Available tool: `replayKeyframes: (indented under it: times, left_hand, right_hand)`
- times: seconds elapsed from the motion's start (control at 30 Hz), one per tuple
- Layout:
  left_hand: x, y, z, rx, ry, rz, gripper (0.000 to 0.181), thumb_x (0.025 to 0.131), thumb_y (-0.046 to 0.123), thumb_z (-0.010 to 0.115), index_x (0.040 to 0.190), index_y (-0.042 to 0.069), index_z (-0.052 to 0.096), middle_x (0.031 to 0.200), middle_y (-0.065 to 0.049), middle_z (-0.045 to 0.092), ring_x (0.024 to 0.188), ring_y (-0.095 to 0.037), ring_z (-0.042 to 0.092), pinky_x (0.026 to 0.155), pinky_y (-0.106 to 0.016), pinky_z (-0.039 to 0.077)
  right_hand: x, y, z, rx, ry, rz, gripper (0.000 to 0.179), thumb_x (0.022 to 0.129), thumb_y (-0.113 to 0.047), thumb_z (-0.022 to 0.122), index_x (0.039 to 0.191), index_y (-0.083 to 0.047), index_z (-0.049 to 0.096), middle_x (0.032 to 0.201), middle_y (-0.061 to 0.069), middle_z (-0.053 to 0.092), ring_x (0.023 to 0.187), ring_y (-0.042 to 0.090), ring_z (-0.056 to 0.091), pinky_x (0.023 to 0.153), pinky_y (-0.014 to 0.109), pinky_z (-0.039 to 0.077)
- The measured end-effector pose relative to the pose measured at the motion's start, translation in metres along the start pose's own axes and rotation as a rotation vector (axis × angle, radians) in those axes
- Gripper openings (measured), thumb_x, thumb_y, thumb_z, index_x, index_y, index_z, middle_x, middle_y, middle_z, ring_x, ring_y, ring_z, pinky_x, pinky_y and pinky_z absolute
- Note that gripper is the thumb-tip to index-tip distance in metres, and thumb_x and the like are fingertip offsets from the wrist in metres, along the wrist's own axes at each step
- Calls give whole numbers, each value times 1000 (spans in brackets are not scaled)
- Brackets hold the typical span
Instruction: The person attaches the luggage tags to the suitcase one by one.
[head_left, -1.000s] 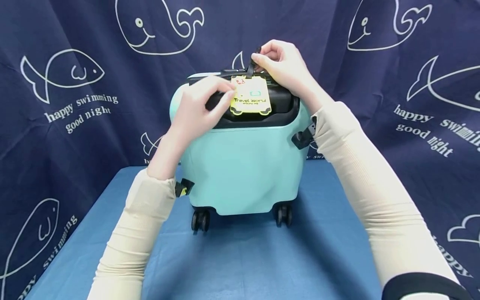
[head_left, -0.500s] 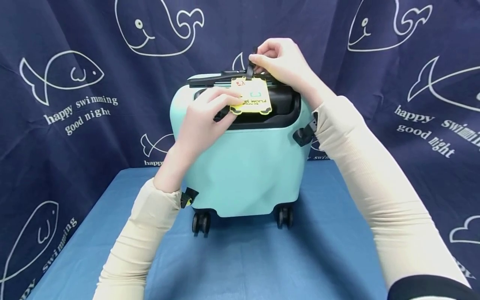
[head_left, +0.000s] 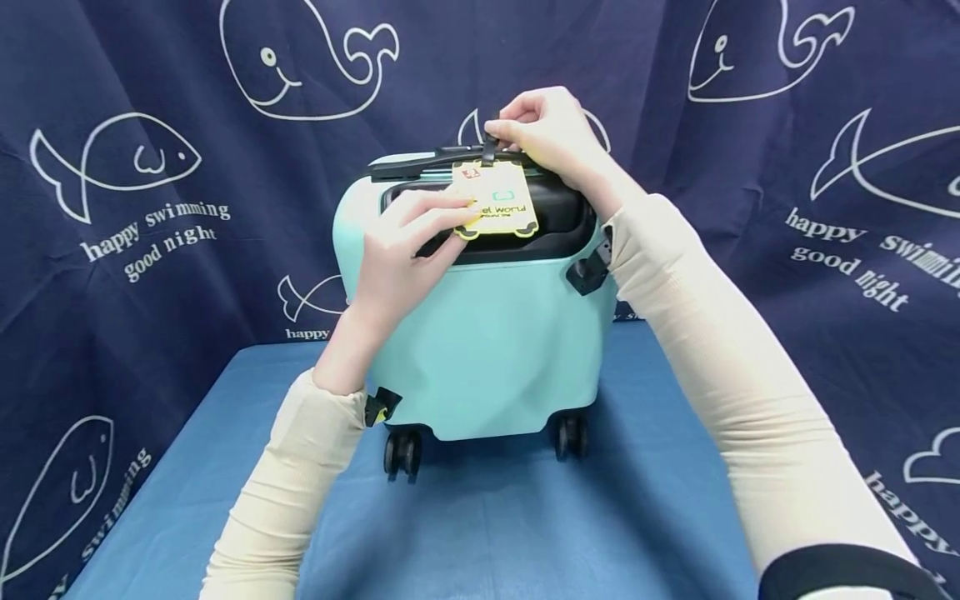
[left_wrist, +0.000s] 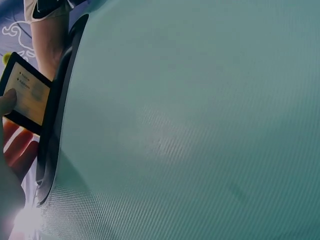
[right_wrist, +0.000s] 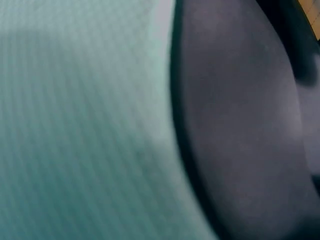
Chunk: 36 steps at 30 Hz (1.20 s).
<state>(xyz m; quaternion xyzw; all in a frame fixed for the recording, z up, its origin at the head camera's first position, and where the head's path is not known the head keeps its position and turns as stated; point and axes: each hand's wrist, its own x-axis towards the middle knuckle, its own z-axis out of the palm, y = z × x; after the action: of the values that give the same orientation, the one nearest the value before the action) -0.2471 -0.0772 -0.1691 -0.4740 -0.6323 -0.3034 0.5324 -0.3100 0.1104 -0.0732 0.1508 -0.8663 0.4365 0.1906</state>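
Observation:
A mint-green suitcase stands upright on its wheels. Against the front of its black top handle hangs a yellow-edged luggage tag printed with lettering. My left hand pinches the tag's left side between thumb and fingers. In the left wrist view, the back of the luggage tag shows a pale card in a black frame, under my thumb. Above the handle, my right hand pinches the upper end of the tag's black strap. The right wrist view holds only the suitcase shell and dark recess, blurred.
The suitcase rests on a blue-covered table. Behind it hangs a navy curtain with white whale and fish drawings. Black wheels show under the suitcase. Small black wrist cameras sit close to its front.
My left hand has moved right onto the luggage tag and now grips its lower left side. My right hand, still pinching the strap, has come slightly lower and left.

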Motion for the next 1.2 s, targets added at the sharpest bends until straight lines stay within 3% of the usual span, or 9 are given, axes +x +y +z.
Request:
replayKeyframes:
  times: [0.17, 0.57, 0.7, 0.97, 1.2]
  left_hand:
    - [-3, -1, 3, -24, 44, -3, 15, 80, -5, 66, 92, -1, 73, 96, -17, 69, 101, -31, 62, 97, -30, 46]
    - [-6, -2, 7, -36, 58, 14, 13, 80, -4, 66, 90, 0, 73, 94, -16, 69, 99, -31, 62, 96, -32, 46]
    - [-5, -4, 8, -49, 62, 23, 12, 81, -3, 66, 90, -1, 73, 93, -16, 69, 99, -31, 62, 96, -33, 46]
    - [-6, -8, 9, -59, 57, 16, 14, 80, -4, 65, 92, 0, 73, 94, -16, 69, 99, -31, 62, 96, -32, 46]
    - [-9, -13, 13, -62, 41, -41, 18, 78, -6, 65, 94, 0, 72, 98, -16, 69, 105, -30, 61, 98, -31, 44]
  right_hand:
    - [2, 1, 1, 25, 13, 18, 25, 82, -26, 72, 97, -7, 68, 65, -13, 63, 62, 0, 59, 66, 15, 45]
    - [8, 2, 2, -127, 7, 86, 39, 79, -38, 73, 106, -10, 72, 62, -19, 59, 69, -1, 56, 71, 15, 40]
    - [9, 3, 2, -132, 10, 93, 38, 78, -38, 74, 105, -11, 73, 62, -19, 59, 69, -1, 56, 71, 15, 39]
    - [11, 4, 4, -134, 23, 69, 27, 78, -36, 75, 90, -13, 72, 59, -18, 57, 68, 3, 53, 69, 17, 38]
    - [9, 10, 6, -202, 33, -38, 33, 83, -39, 68, 98, -11, 73, 63, -19, 58, 70, 2, 53, 71, 16, 36]
